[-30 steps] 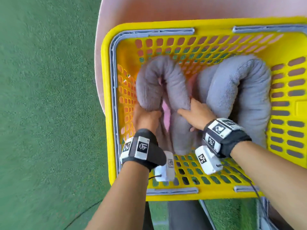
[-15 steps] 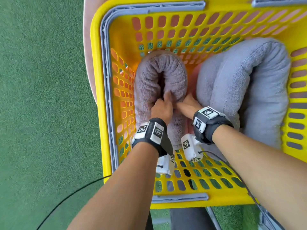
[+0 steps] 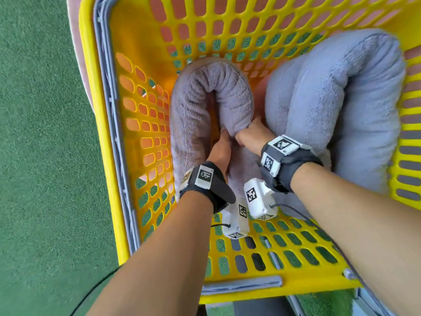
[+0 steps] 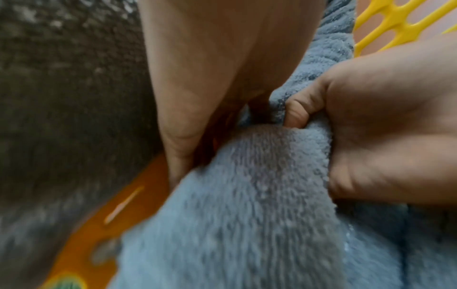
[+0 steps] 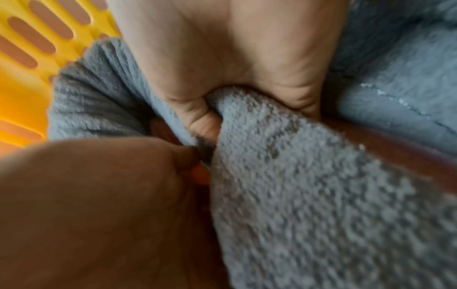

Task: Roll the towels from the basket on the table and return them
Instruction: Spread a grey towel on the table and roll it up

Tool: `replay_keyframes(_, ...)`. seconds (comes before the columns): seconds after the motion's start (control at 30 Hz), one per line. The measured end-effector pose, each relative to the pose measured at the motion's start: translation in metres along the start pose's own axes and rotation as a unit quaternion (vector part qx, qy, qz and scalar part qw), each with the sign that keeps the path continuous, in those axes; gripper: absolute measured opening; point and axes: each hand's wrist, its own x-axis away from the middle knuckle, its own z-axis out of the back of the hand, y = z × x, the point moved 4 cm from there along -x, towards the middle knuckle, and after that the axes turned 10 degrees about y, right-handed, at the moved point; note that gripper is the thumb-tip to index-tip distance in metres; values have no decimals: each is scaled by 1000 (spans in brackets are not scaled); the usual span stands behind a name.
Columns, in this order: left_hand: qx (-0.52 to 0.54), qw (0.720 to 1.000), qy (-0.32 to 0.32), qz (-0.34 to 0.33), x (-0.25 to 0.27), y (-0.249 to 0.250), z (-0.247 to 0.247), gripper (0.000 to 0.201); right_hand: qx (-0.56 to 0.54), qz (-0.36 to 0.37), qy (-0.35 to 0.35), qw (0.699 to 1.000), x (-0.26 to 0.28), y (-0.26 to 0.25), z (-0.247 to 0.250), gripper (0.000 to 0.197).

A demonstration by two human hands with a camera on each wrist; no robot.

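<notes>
A yellow slotted basket (image 3: 95, 110) holds two rolled grey towels, each bent into a U. The darker towel (image 3: 211, 92) stands at the left, the paler, thicker towel (image 3: 337, 99) at the right. My left hand (image 3: 222, 144) has straight fingers (image 4: 183, 125) pushed down into the gap between the darker towel's two legs. My right hand (image 3: 248, 135) grips that towel's right leg (image 5: 296, 176), thumb and fingers curled round it, squeezed against the paler towel. The fingertips of both hands are buried in cloth.
The basket sits on a pink table (image 3: 75, 42) with green turf (image 3: 34, 156) at the left. Grey handles lie folded along the left rim (image 3: 107, 87) and front rim (image 3: 241, 286). The basket's near floor (image 3: 284, 242) is bare. A black cable (image 3: 91, 293) hangs below my left arm.
My left hand left the towel's left leg and slid into its middle gap. My right hand went from lying on top to gripping the right leg. The view moved closer.
</notes>
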Motion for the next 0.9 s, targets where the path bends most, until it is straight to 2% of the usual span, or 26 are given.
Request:
replay_keyframes(0.13,-189,978,37,-80,6,26,13,43,5,42,-9,999,33,-3,34,45)
replay_keyframes(0.23,-329,932,66,-137,44,54,13,54,-114,70,-30,990,69,8,84,11)
replay_keyframes(0.3,-391,900,41,-188,70,64,0,54,-165,75,32,983,84,30,125,7)
replay_keyframes(0.33,-399,894,11,-203,81,67,-9,44,-147,86,104,980,85,44,147,9)
replay_keyframes(0.37,-387,898,-25,-206,90,67,-20,35,-106,97,184,972,86,58,167,17)
replay_keyframes(0.4,-363,908,-60,-200,98,66,-30,36,-55,106,250,961,85,69,181,26)
replay_keyframes(0.43,-329,922,-88,-185,106,64,-40,50,-10,102,288,952,85,77,190,35)
replay_keyframes(0.5,-240,955,-95,-143,116,59,-58,83,48,47,271,960,81,84,194,52)
replay_keyframes(0.57,-188,972,-77,-122,117,52,-74,80,86,-11,222,971,71,87,187,64)
replay_keyframes(0.7,-169,976,-30,-132,110,47,-96,84,128,-70,186,972,51,82,186,77)
replay_keyframes(0.8,-185,970,-7,-154,101,46,-95,85,145,-68,182,970,48,80,188,76)
replay_keyframes(0.9,-172,967,10,-185,104,52,-75,77,123,-24,206,970,68,75,194,61)
